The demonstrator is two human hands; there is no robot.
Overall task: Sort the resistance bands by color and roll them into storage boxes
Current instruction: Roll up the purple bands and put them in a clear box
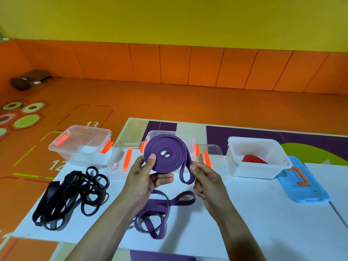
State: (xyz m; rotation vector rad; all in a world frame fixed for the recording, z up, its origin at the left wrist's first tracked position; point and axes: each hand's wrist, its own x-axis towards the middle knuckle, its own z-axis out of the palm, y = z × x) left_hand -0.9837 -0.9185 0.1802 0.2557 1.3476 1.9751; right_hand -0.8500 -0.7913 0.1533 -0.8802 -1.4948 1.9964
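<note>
Centre frame, the purple coil (169,162) was pinched at its lower left by the left hand (148,179), thumb on top; its loose tail loop was gripped by the curled right hand (207,183). The clear box (162,132) behind was mostly hidden by the coil, which was held just above both hands.

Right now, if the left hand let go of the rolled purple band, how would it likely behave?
Probably it would spring loose: the purple coil seems to hold its shape only because the left hand pinches it and the right hand grips its tail. Likely floppy, not stiff, judging by the loose purple bands slumped in loops on the white surface.
</note>
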